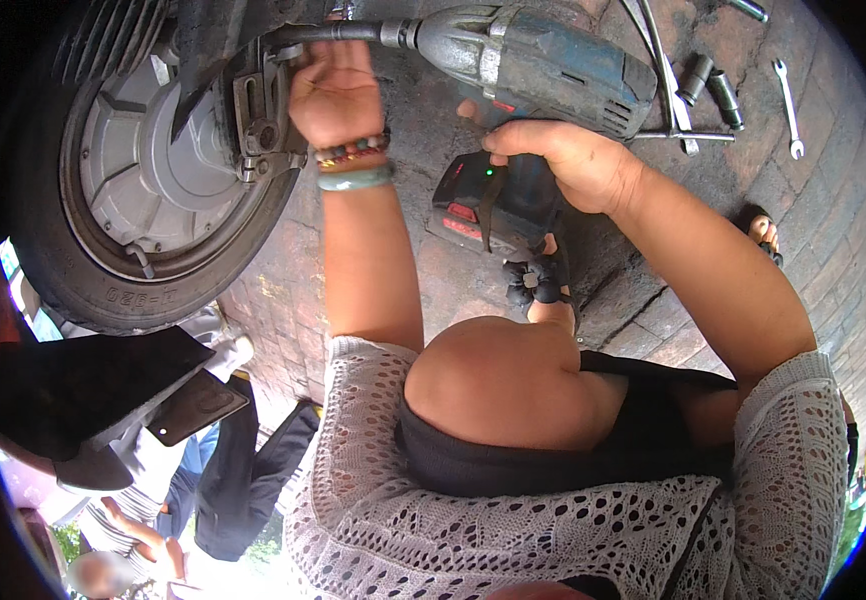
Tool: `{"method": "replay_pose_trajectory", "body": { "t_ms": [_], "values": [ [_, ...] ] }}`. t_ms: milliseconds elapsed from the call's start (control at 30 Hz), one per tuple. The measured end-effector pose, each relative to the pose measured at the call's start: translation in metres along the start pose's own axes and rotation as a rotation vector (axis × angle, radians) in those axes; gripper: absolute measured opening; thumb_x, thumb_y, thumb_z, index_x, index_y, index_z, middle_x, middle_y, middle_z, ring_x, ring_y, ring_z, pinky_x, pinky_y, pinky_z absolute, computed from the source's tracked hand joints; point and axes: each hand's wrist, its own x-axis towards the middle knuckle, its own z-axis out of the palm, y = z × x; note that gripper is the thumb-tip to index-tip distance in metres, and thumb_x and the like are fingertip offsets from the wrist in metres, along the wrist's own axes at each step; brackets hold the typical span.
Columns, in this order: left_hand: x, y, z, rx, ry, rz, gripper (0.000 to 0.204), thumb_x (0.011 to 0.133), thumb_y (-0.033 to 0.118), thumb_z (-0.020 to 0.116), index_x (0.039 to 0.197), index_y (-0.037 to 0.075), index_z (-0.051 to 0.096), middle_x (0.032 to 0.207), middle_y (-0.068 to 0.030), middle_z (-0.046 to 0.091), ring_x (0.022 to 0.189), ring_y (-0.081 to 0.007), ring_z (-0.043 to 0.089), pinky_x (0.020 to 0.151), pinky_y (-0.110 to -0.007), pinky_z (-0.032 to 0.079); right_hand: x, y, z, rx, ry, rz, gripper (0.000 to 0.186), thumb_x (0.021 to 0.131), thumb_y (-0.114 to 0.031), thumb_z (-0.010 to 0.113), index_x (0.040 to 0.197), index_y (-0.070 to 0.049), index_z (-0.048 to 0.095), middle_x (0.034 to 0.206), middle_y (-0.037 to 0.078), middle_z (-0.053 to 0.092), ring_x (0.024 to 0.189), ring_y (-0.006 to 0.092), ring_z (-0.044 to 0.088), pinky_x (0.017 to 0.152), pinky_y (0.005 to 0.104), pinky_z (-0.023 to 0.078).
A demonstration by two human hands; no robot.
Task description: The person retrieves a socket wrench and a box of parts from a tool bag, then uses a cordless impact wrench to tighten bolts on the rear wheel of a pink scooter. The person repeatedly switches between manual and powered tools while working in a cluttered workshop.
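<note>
My right hand point(573, 160) is closed round the grip of a worn blue and grey cordless impact wrench point(573, 75). Its black battery pack point(468, 195), with red marks and a lit green dot, hangs below the grip. A long metal socket extension point(353, 33) runs left from the wrench to the underside of a vehicle beside a wheel point(148, 185). My left hand point(338, 95) is turned palm up at this extension, beaded bracelet and green bangle on the wrist. Its fingers pass behind the shaft and are blurred, so their grip is unclear.
On the brick paving point(813, 230) at the right lie two dark sockets point(710, 85), an open-end wrench point(789, 108) and long metal bars point(665, 70). A dark vehicle part point(103, 390) juts in at the lower left. Another person point(128, 530) shows behind it.
</note>
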Motion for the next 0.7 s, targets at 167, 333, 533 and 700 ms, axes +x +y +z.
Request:
{"method": "replay_pose_trajectory", "body": {
  "t_ms": [167, 333, 533, 700],
  "values": [
    [-0.032, -0.021, 0.051, 0.236, -0.065, -0.08, 0.036, 0.089, 0.023, 0.045, 0.116, -0.001, 0.049, 0.116, -0.0116, 0.056, 0.109, -0.0232, 0.051, 0.087, -0.035, 0.044, -0.004, -0.005, 0.0, -0.078, 0.049, -0.177, 0.037, 0.074, -0.016, 0.06, 0.11, -0.008, 0.061, 0.09, 0.003, 0.06, 0.086, 0.0142, 0.052, 0.083, 0.0289, 0.04],
    [-0.047, -0.038, 0.057, 0.165, 0.132, -0.267, 0.031, 0.092, 0.031, 0.048, 0.11, 0.006, 0.052, 0.11, -0.0055, 0.059, 0.095, -0.0152, 0.058, 0.084, -0.031, 0.049, -0.027, -0.019, -0.027, -0.086, 0.036, -0.071, 0.038, 0.073, -0.009, 0.06, 0.11, -0.004, 0.06, 0.092, 0.002, 0.061, 0.082, 0.0123, 0.053, 0.077, 0.0273, 0.042],
    [-0.071, -0.087, 0.084, 0.117, 0.13, -0.487, 0.028, 0.093, 0.026, 0.048, 0.11, 0.004, 0.05, 0.113, -0.0062, 0.056, 0.09, -0.0147, 0.057, 0.085, -0.028, 0.049, -0.097, -0.071, -0.073, -0.231, 0.131, 0.279, 0.047, 0.07, -0.016, 0.062, 0.116, -0.007, 0.057, 0.092, 0.003, 0.058, 0.086, 0.0141, 0.051, 0.083, 0.0279, 0.039],
    [-0.086, -0.112, 0.127, 0.21, 0.157, -0.675, 0.028, 0.093, 0.026, 0.047, 0.108, 0.003, 0.051, 0.11, -0.0071, 0.056, 0.095, -0.0161, 0.055, 0.088, -0.029, 0.047, -0.152, -0.082, -0.105, -0.303, 0.211, 0.213, 0.049, 0.066, -0.017, 0.065, 0.113, -0.007, 0.056, 0.09, 0.001, 0.053, 0.085, 0.0141, 0.047, 0.079, 0.0265, 0.039]
  ]
}}
